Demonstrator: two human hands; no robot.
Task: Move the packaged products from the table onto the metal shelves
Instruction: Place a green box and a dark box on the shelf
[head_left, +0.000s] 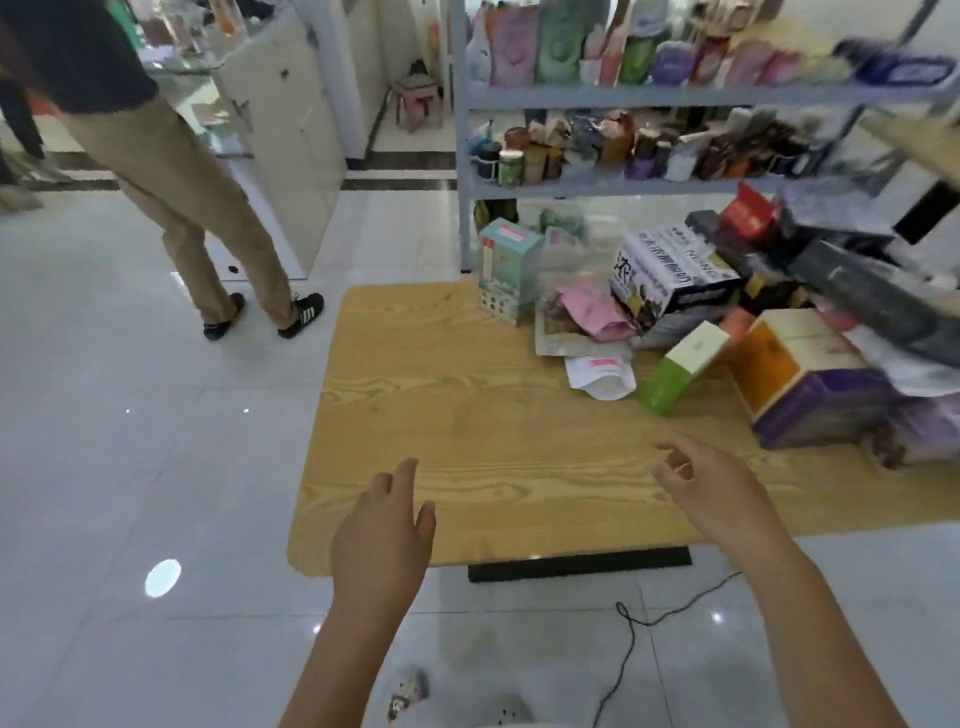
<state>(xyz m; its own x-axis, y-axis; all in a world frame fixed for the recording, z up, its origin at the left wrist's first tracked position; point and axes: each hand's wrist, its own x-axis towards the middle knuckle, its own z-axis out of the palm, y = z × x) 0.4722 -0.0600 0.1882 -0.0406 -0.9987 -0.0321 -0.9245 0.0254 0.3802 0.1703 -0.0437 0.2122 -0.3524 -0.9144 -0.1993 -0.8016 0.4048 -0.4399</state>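
Wooden bench (467, 415): near half bare; far right part is heaped with packaged products (727, 322). Among them are noted an upright teal box (506, 270), a white and dark carton (675, 280) lying tilted, a green and white box (685, 366) leaning, a white pouch (600, 374) lying flat, and an orange and purple box (810, 379).

Metal shelves (675, 96): placed behind the bench, two tiers seen crowded with goods.

Left hand (382, 540): held above the bench's near edge, fingers spread, nothing gripped.

Right hand (711, 491): held over the bench, fingers loosely curled, nothing gripped.

A second person's legs (208, 208) are seen at far left.
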